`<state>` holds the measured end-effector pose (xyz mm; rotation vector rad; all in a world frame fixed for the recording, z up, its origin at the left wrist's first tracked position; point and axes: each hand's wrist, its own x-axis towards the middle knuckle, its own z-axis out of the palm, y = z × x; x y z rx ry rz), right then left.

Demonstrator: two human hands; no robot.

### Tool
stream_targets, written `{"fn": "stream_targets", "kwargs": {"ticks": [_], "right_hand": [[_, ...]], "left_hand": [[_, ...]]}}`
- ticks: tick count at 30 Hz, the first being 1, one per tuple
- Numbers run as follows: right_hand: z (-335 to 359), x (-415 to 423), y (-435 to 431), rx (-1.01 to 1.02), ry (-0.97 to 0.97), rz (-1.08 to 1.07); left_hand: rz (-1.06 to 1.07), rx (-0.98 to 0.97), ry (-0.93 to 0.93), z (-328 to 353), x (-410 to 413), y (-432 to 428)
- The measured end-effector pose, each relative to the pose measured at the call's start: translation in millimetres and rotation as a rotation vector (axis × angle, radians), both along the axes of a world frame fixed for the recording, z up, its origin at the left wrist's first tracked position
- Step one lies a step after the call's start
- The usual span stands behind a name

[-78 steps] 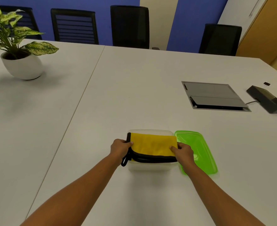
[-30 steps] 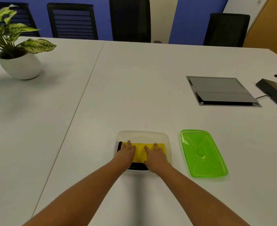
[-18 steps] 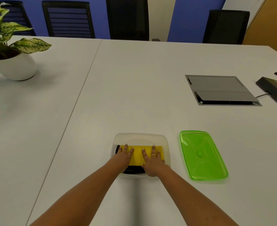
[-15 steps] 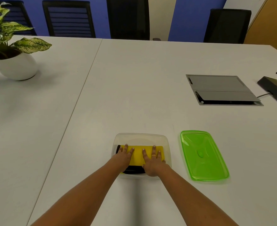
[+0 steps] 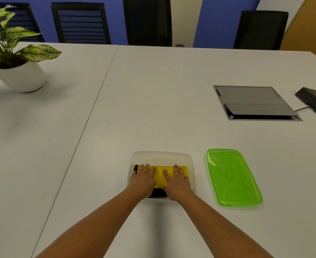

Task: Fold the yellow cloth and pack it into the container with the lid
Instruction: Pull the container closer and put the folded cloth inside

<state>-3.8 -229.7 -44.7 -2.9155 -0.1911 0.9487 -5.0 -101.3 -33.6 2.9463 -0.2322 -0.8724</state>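
Two bare forearms reach in from the near edge of the white worktop (image 5: 153,108). The left hand (image 5: 143,180) and the right hand (image 5: 176,181) lie side by side, palms down, inside a clear plastic container (image 5: 162,153), pressing flat on the folded yellow cloth (image 5: 160,174). Both sets of fingers are straight and released, grasping nothing. The left fingers (image 5: 147,168) cover the cloth's left part by its black edging, and the right fingers (image 5: 175,169), one wearing a ring, cover its right part. A strip of yellow shows between the hands, and a black trimmed edge shows between the wrists at the container's near wall. The cloth lies on the container's floor, toward its near side. Just right of the container, apart from it, a translucent green lid (image 5: 231,175) lies flat on the worktop. Farther right sit a grey cable hatch (image 5: 254,102) and a black corded device (image 5: 315,100). At far left stands a potted plant (image 5: 19,71). Black chairs (image 5: 148,21) line the far edge.
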Motion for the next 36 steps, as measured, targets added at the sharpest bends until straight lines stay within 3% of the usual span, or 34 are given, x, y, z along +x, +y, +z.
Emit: {"fn": "stream_targets", "kwargs": {"ticks": [4, 12, 27, 32, 36], "right_hand": [[-1, 1, 2, 0.03, -0.047, 0.04], [-4, 4, -6, 0.06, 0.119, 0.091], [-13, 5, -7, 0.099, 0.122, 0.09], [-6, 9, -10, 0.129, 0.132, 0.1], [7, 17, -16, 0.231, 0.115, 0.059]], "left_hand": [[0.015, -0.079, 0.047, -4, -2, -3], [0.021, -0.035, 0.155, -14, -3, 5], [0.042, 0.002, 0.22, -24, 3, 1], [0.016, 0.009, 0.131, -19, 3, 3], [0.054, 0.009, -0.155, -7, -1, 2]]}}
